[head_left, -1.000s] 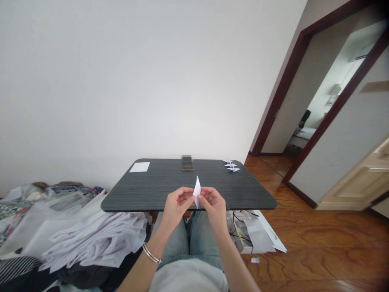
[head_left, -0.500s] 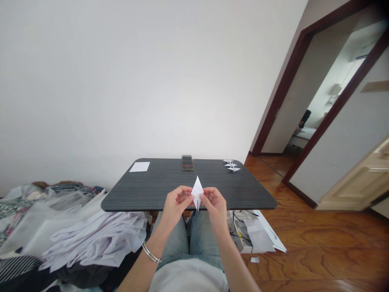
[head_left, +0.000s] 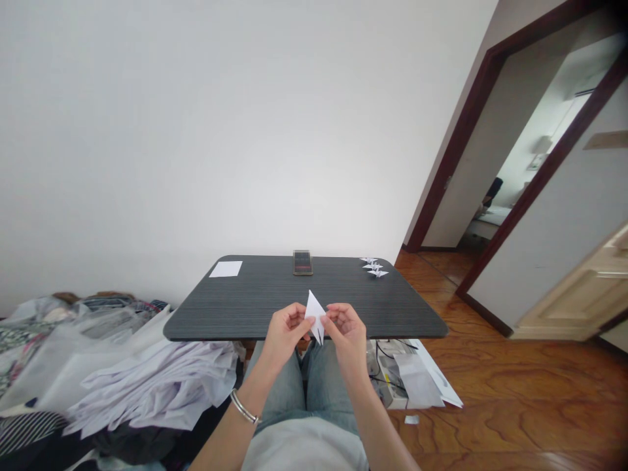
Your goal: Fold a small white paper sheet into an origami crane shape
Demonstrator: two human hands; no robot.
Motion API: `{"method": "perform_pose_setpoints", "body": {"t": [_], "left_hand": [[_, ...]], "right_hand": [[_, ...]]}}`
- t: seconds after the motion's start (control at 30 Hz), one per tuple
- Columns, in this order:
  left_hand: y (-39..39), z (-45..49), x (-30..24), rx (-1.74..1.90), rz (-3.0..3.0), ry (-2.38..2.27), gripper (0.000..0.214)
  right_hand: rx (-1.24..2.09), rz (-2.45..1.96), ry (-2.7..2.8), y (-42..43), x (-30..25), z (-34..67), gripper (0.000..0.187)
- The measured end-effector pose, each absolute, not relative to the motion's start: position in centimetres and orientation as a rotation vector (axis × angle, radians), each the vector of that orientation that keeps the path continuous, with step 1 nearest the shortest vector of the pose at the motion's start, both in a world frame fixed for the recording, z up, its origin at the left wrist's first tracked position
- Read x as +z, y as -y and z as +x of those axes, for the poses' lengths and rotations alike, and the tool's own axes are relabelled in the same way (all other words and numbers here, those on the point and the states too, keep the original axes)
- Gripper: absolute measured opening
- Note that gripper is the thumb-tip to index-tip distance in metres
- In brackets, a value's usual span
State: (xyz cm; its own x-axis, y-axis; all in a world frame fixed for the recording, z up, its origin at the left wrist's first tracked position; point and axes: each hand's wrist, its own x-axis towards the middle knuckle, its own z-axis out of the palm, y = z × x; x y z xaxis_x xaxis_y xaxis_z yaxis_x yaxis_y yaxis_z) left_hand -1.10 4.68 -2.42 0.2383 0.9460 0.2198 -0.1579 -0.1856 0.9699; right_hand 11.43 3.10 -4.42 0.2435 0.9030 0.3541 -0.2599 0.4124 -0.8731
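A white sheet folded into a narrow diamond, a folded paper (head_left: 314, 309), is held just above the near edge of the dark table (head_left: 265, 294). Its upper tip leans left, and its lower end is split into two thin points. My left hand (head_left: 288, 328) pinches its left side between thumb and fingers. On the right side, my right hand (head_left: 346, 328) grips it with the thumb on the front face. Several small folded paper cranes (head_left: 377, 269) stand in a row at the table's far right corner.
A stack of white paper (head_left: 226, 269) lies at the table's far left. A phone (head_left: 303, 262) stands at the back middle. Piled clothes (head_left: 157, 386) fill the floor at left. A box with cables (head_left: 392, 373) sits below the table's right side.
The folded paper has tilted, its upper tip moving left and slightly down. Both hands keep their hold with only small finger shifts.
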Motion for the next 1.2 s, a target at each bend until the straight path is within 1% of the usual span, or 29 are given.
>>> {"method": "perform_pose_setpoints", "body": {"t": [0.27,0.4,0.57,0.7,0.8,0.9,1.2], "left_hand": [[-4.3,-1.0,-2.1,1.281,1.262,-0.797,0.023],[-4.3,-1.0,-2.1,1.249,1.290,-0.796,0.023],[-4.6,-1.2,-2.3,1.313,1.334,-0.817,0.020],[-4.7,-1.5,-1.9,1.384,1.329,-0.789,0.031],[-4.7,-1.6,-1.6,1.394,1.333,-0.832,0.023],[-4.7,-1.8,-1.6,1.402,1.315,-0.871,0.021],[-4.7,-2.7,-1.2,1.148,1.364,-0.929,0.025]], "right_hand": [[0.984,-0.779,1.040,-3.2,-4.6,11.2,0.015],[1.008,-0.777,1.058,-3.2,-4.6,11.1,0.012],[1.002,-0.790,1.064,-3.5,-4.7,11.4,0.013],[1.045,-0.807,1.112,-3.5,-4.7,11.7,0.014],[1.072,-0.817,1.119,-3.3,-4.5,11.7,0.017],[1.128,-0.821,1.132,-3.2,-4.4,11.7,0.020],[1.097,-0.851,1.098,-3.0,-4.0,12.5,0.019]]}}
